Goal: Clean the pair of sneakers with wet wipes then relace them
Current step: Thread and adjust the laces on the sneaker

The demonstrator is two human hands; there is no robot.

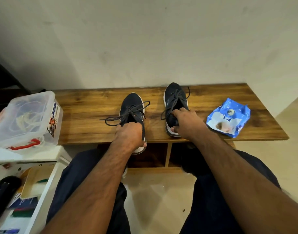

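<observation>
Left hand point(130, 135): grips heel collar of left sneaker point(132, 110), whose heel overhangs the near edge.
Right hand point(185, 121): grips collar of right sneaker point(176, 100), farther back.
Advice: seat both fully on the wooden bench point(87, 119); wet-wipes pack point(228, 115), apparently sealed, lies right.
Room: plain wall point(144, 39), tiled floor.

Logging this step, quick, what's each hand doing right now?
Left hand: grips the heel of the left sneaker.
Right hand: grips the heel of the right sneaker.
</observation>
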